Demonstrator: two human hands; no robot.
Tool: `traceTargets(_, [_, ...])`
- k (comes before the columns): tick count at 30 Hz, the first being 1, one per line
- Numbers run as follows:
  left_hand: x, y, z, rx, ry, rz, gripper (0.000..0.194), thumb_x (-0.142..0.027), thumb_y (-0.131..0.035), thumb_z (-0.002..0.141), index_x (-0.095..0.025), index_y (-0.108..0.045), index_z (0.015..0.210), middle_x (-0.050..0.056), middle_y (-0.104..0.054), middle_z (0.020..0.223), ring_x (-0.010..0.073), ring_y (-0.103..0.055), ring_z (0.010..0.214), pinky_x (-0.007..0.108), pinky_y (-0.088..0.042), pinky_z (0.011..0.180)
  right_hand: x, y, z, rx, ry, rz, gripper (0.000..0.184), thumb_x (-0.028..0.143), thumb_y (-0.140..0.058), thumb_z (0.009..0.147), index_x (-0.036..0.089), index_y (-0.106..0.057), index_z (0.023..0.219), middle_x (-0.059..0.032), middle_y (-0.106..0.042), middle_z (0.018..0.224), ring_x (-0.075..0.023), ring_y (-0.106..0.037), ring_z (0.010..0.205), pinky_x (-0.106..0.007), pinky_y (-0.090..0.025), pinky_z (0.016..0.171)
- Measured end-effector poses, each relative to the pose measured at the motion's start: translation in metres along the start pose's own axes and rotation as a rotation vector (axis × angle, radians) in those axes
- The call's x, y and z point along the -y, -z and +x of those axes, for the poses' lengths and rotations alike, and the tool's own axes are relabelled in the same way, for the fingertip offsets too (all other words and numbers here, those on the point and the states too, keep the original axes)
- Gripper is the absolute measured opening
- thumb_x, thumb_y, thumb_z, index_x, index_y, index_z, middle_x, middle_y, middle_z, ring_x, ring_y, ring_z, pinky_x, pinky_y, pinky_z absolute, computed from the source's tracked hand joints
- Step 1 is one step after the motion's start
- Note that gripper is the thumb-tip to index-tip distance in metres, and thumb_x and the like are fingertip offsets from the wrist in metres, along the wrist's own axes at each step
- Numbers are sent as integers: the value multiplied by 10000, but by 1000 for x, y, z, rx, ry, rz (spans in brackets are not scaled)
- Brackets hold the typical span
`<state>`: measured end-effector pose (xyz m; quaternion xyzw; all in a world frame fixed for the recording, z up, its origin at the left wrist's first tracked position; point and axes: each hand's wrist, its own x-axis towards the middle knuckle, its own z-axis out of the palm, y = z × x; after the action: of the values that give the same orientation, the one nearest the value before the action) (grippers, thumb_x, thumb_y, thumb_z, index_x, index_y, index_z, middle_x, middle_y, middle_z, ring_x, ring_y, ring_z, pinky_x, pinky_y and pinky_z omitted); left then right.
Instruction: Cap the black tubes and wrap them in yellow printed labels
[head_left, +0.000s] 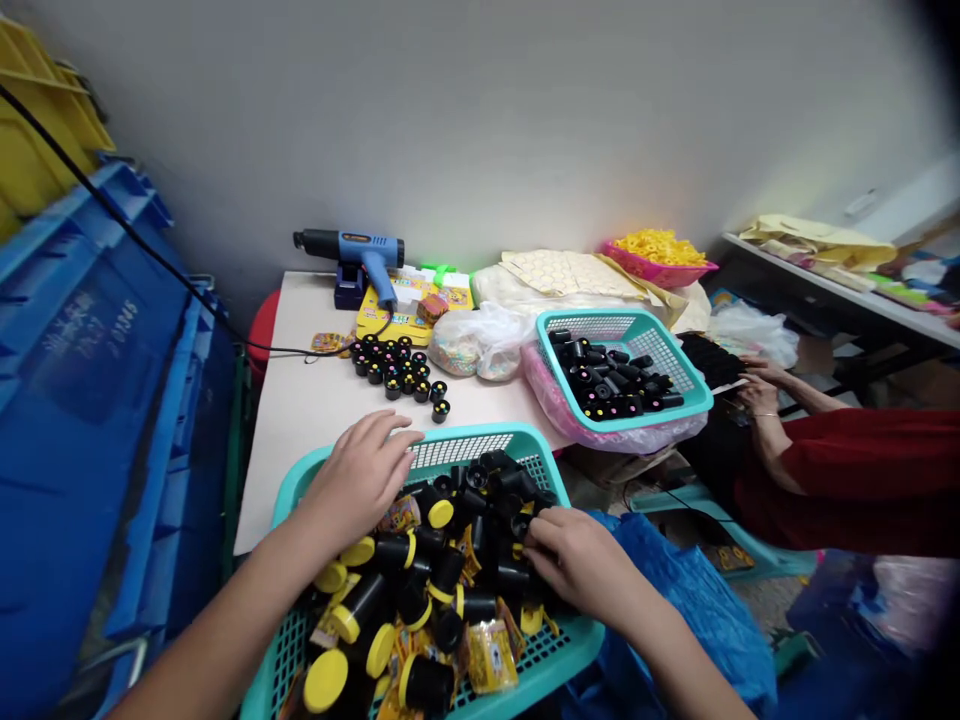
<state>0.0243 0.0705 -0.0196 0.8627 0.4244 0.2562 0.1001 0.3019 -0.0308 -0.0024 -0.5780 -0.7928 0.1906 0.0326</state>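
Note:
A turquoise mesh basket stands in front of me, heaped with black plastic tubes, several with yellow caps. Small printed yellow packets lie among them. Over the basket's far left side is my left hand, its fingers stretched and a little apart, with nothing in it. My right hand reaches into the right side of the heap. Its fingers are curled beside an open black tube. The fingertips are partly hidden, so what they grip does not show.
Behind the basket, short black cylinders stand on the white table, near a blue heat gun. Another turquoise basket holds black tubes. Blue crates rise at left. A co-worker's red sleeve is at right.

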Motion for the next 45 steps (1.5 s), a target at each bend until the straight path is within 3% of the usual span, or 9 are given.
traceTargets(5, [28, -1, 63, 291, -1, 61, 275, -214, -427, 898, -178, -624, 1087, 86, -636, 1103, 231, -559, 1037, 366, -444, 893, -9, 9, 11, -206, -59, 610, 133, 226, -549, 830, 191, -494, 714, 24, -526, 641, -119, -487, 593, -236, -371, 561])
traceTargets(10, [42, -36, 122, 455, -169, 117, 431, -122, -670, 668, -220, -664, 1088, 88, -612, 1101, 252, -554, 1025, 325, -435, 846, -7, 0, 35, -321, -109, 1235, 247, 396, -647, 809, 165, -619, 894, 5, -623, 644, -103, -536, 518, -235, -407, 540])
traceTargets(14, [42, -55, 138, 499, -236, 147, 312, -113, -700, 592, -197, -709, 893, 111, -607, 1058, 291, -530, 1032, 375, -410, 875, 2, -2, 47, -342, -174, 1563, 308, 375, -775, 702, 147, -682, 887, -23, -678, 670, -102, -587, 544, -222, -440, 559])
traceTargets(17, [37, -47, 139, 495, -232, 111, 235, -156, -680, 644, -195, -710, 874, 95, -643, 975, 274, -558, 979, 365, -426, 859, 8, 3, 49, -306, -180, 1729, 283, 339, -815, 660, 141, -666, 796, -6, -661, 628, -80, -567, 502, -190, -427, 510])
traceTargets(21, [23, -9, 122, 417, -167, 24, 401, -170, -502, 816, -200, -610, 1202, 82, -646, 1036, 216, -599, 955, 315, -460, 852, 15, 10, 56, -275, -166, 1776, 304, 325, -842, 622, 135, -616, 694, 22, -621, 555, -58, -531, 452, -162, -403, 471])
traceTargets(26, [-12, 28, 56, 120, -1, -373, 505, -227, -431, 891, -239, -401, 1395, 94, -574, 1239, 223, -561, 1130, 372, -467, 946, 34, 20, 70, -276, -100, 1831, 277, 299, -846, 623, 152, -631, 715, 25, -637, 605, -60, -549, 516, -165, -427, 520])
traceTargets(33, [-44, 26, -27, -38, 231, -888, 341, -256, -481, 891, -261, -520, 1229, 84, -648, 1157, 234, -643, 1043, 378, -543, 871, 67, 23, 78, -120, -21, 1805, 251, 311, -822, 659, 145, -696, 799, 14, -632, 617, -83, -571, 565, -204, -461, 580])
traceTargets(37, [-48, 29, -42, -107, 200, -820, 349, -286, -442, 920, -283, -500, 1264, 85, -614, 1231, 261, -587, 1140, 407, -515, 924, 82, 16, 79, -87, 3, 1820, 375, 231, -826, 650, 204, -621, 963, 62, -611, 646, -64, -570, 538, -181, -460, 562])
traceTargets(45, [-54, 27, -49, -147, 156, -646, 364, -221, -370, 940, -294, -419, 1293, 76, -572, 1237, 224, -571, 1109, 356, -515, 890, 102, 4, 83, -254, -43, 1750, 300, 256, -835, 620, 168, -593, 773, 60, -582, 608, -69, -558, 502, -184, -454, 509])
